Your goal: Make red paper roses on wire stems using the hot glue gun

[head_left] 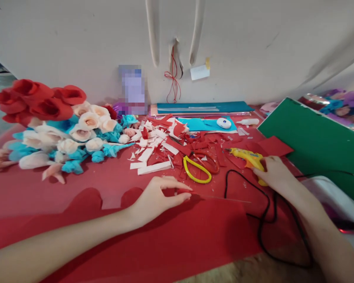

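My left hand (159, 198) is pinched above the red table in the middle of the view. Between its thumb and fingertips is a thin wire (224, 199) that points to the right, with a bit of red at the pinched end. On the right, my right hand (273, 173) is wrapped round the handle of a yellow glue gun (246, 156), whose nozzle points left. A black cord (261, 236) loops below the gun. Between the hands, scissors with yellow and red handles (197, 177) lie among the scraps; their blades are partly hidden.
Red and white paper scraps (155, 167) cover the table's middle. Paper flowers in red (35, 100), cream and blue fill the left side. A green board (318, 137) leans at right. Near the wall lie blue sheets (200, 107) and a white mouse-shaped item (224, 123).
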Demonstrator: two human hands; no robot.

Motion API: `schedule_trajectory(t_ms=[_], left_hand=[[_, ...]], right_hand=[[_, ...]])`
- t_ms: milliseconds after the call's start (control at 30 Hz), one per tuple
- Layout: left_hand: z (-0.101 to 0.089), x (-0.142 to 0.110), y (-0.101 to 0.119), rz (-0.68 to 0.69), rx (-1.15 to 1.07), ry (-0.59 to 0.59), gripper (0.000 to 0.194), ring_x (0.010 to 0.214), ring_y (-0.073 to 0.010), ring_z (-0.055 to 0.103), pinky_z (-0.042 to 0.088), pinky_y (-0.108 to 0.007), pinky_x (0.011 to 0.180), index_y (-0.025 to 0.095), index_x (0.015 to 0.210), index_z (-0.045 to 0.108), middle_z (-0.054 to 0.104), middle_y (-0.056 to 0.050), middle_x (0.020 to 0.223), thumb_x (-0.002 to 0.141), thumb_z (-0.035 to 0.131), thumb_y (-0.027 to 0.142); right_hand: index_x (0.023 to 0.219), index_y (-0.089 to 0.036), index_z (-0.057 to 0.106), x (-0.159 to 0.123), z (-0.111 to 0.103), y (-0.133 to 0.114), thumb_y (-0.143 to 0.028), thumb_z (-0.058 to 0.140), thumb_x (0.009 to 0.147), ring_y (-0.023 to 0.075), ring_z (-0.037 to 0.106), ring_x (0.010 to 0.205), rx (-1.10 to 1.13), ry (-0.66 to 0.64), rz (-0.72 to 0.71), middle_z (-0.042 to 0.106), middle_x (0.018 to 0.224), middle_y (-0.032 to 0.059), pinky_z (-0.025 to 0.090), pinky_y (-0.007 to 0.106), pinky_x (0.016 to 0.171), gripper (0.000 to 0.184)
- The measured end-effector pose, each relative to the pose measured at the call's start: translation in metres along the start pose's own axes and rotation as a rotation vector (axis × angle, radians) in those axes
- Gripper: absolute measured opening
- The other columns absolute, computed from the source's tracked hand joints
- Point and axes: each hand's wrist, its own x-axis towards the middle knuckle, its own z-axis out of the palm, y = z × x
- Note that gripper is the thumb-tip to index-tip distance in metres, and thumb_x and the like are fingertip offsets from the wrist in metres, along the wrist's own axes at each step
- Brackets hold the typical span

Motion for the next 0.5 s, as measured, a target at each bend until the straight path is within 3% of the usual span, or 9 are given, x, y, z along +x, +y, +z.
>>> schedule_trajectory(t_ms=[200,333,433,500], left_hand=[[0.004,0.000,-0.009,-0.006,-0.012,0.016,0.018,0.072,-0.0140,0.059,0.044,-0.022,0.069,0.018,0.084,0.070,0.069,-0.003,0.078,0.074,0.061,0.030],[0.003,-0.001,-0.006,-0.031,-0.033,0.029,0.021,0.072,-0.0148,0.060,0.046,-0.024,0.068,0.016,0.085,0.069,0.069,-0.004,0.079,0.076,0.058,0.032],[0.002,0.000,-0.004,-0.050,-0.064,0.041,0.020,0.072,-0.0141,0.061,0.047,-0.023,0.069,0.016,0.084,0.070,0.070,-0.004,0.079,0.076,0.059,0.030],[0.001,0.000,-0.004,-0.056,-0.098,0.049,0.019,0.072,-0.0139,0.061,0.048,-0.022,0.068,0.016,0.084,0.070,0.070,-0.004,0.078,0.075,0.060,0.029]], right_hand=[[0.108,-0.013,0.051,0.001,0.010,0.013,-0.030,0.050,0.085,0.0181,0.053,0.094,0.081,-0.043,0.094,0.052,0.109,0.0089,0.046,0.037,0.079,0.029],[0.112,-0.016,0.047,-0.011,-0.004,0.005,-0.033,0.046,0.086,0.0167,0.055,0.088,0.279,0.047,0.090,0.054,0.103,0.0079,0.048,0.034,0.076,0.030],[0.115,-0.017,0.036,-0.028,-0.018,-0.007,-0.037,0.044,0.086,0.0149,0.060,0.070,0.482,0.059,0.020,0.057,0.091,0.0100,0.050,0.026,0.065,0.036],[0.112,-0.019,0.036,-0.040,-0.025,-0.015,-0.034,0.047,0.083,0.0144,0.060,0.067,0.557,0.083,-0.014,0.054,0.099,0.0117,0.051,0.025,0.061,0.034]])
